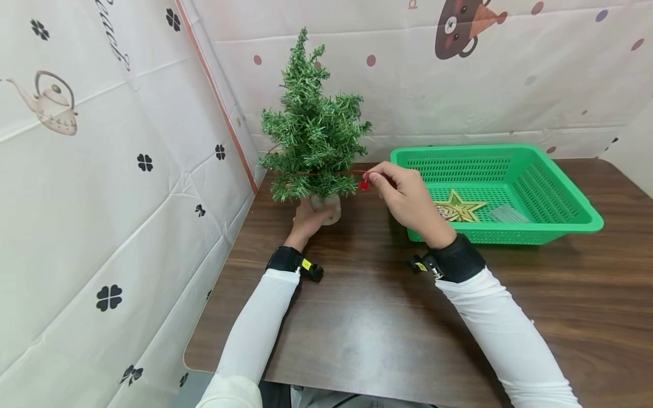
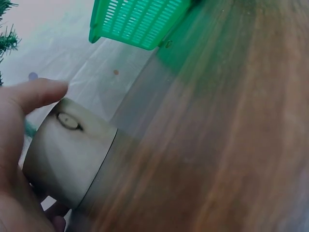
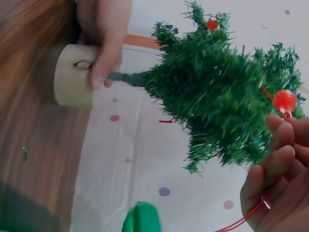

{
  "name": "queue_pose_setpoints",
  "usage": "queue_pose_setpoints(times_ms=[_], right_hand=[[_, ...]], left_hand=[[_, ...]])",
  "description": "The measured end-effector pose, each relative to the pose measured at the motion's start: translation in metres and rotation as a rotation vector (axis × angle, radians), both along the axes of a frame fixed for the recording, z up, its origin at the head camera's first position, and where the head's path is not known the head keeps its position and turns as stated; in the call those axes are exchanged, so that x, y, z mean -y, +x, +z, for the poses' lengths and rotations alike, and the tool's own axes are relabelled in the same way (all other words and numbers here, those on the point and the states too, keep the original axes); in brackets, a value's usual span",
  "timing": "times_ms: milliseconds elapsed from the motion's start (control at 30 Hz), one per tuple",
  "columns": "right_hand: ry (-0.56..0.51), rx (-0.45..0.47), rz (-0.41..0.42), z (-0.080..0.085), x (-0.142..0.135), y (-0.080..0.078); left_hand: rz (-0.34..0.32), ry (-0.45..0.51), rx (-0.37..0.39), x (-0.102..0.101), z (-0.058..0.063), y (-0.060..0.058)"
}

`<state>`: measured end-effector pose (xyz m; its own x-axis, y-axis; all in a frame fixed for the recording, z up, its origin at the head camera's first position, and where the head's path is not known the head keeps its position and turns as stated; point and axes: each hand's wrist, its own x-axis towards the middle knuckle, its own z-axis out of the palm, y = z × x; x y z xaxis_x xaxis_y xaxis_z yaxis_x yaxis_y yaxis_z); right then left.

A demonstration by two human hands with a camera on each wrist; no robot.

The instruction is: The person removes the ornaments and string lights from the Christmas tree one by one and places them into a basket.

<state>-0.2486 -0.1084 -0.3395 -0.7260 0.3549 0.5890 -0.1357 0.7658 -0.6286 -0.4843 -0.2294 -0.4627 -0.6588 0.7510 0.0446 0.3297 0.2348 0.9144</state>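
Note:
A small green artificial Christmas tree [image 1: 316, 130] stands upright on the table's back left, on a pale round base [image 2: 67, 150]. My left hand [image 1: 305, 220] grips that base from the front, its thumb along the top edge in the left wrist view. To the right of the lower branches, my right hand [image 1: 408, 195] pinches a thin red string [image 1: 359, 171] that runs to the tree. A shiny red bead-like ornament [image 3: 285, 101] is by its fingertips. Another red ornament [image 3: 211, 24] shows among the branches in the right wrist view.
Right of the tree is a green plastic basket [image 1: 571, 226] holding a gold star [image 1: 461, 208] and some clear plastic strips [image 1: 508, 214]. A patterned white cloth [image 1: 168, 238] hangs along the left and back of the wooden table [image 1: 367, 317]. One green scrap [image 3: 25, 153] lies on the tabletop.

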Motion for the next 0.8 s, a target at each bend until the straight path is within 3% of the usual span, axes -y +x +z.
queue_pose_setpoints(times_ms=[133, 800], right_hand=[[-0.016, -0.037, -0.015, 0.0034, 0.0029, 0.0019], [-0.008, -0.086, -0.032, 0.0058, 0.0036, 0.0031]], left_hand=[[-0.042, -0.004, -0.016, 0.0020, 0.0024, -0.0001], [-0.072, -0.050, 0.044, 0.0054, 0.0054, -0.0028]])
